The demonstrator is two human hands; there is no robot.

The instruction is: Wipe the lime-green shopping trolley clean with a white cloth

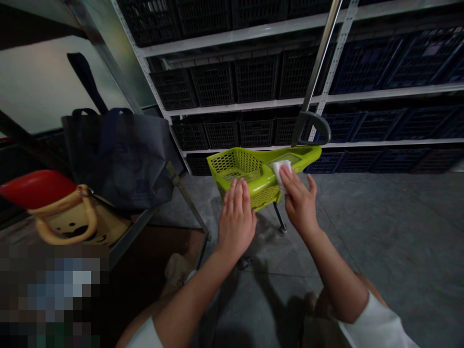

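A yellow-green plastic shopping-cart basket [248,169] with perforated walls stands in front of me on a wheeled metal frame. Over its near rim lies my left hand [236,220], fingers stretched out side by side; its thumb is hidden. My right hand [299,200] presses a folded white cloth [282,175] against the rim of the basket's right section, beside a flat panel. The cloth is pinned under the fingers, and the thumb stands apart from them. A metal pole [321,58] with a dark grey loop handle [319,126] rises behind this section.
White metal shelving [232,107] full of black crates [257,79] and dark blue crates [366,63] runs along the back. On the left, a dark grey tote bag [126,154] and a beige bag with a red top [72,217] rest on a metal-framed stand. Grey concrete floor [391,227] extends to the right.
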